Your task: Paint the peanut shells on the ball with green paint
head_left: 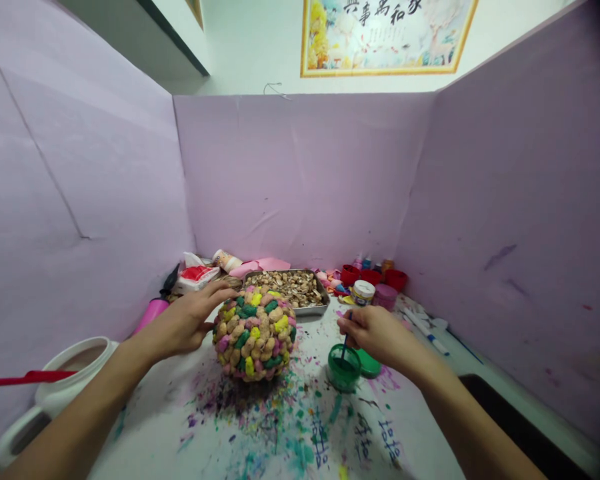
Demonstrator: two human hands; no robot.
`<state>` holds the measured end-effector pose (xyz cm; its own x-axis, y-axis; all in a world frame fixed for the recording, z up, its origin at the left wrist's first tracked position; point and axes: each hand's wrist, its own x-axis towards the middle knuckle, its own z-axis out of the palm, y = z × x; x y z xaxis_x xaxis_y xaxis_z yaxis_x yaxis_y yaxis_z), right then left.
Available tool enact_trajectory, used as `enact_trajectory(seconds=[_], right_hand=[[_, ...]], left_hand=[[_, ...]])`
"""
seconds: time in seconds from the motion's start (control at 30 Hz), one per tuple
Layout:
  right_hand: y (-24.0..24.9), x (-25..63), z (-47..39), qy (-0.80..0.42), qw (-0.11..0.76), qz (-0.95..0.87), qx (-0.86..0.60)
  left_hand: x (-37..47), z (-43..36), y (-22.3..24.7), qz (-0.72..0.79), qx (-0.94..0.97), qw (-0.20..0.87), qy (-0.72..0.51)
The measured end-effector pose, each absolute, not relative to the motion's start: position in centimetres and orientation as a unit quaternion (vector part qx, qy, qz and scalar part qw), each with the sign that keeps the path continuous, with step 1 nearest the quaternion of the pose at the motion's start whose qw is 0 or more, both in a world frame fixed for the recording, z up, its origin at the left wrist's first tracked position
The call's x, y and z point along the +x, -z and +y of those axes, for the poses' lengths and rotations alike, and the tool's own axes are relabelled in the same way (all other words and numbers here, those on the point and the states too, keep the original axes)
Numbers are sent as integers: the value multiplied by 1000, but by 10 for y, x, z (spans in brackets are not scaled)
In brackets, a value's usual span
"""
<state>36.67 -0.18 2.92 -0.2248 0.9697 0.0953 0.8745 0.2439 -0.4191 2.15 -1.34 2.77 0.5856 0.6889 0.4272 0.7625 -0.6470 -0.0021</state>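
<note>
A round ball covered in peanut shells (254,333), some painted green, yellow and pink and others bare, rests on the paint-spattered table (325,427). My left hand (195,320) lies against its left side with the fingers extended. In my right hand (367,328) a thin dark paintbrush (345,341) is pinched upright, its tip down inside a small jar of green paint (343,370). The jar's green lid (369,364) lies just to its right, partly behind my hand.
Behind the ball stands a metal tray of peanut shells (325,305). A white jug (75,373) with a red-handled tool (27,378) is at the left. Red cups (396,280) and paint jars (363,293) stand back right, near markers (430,337). Lilac panels (300,173) enclose the table.
</note>
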Motion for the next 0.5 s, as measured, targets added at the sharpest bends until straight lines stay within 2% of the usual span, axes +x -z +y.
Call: enact_trajectory(seconds=[0.5], right_hand=[[-30,365,-3,-139,175,-770,-598]], left_hand=[[21,-12,-27,-404,-888,95,198]])
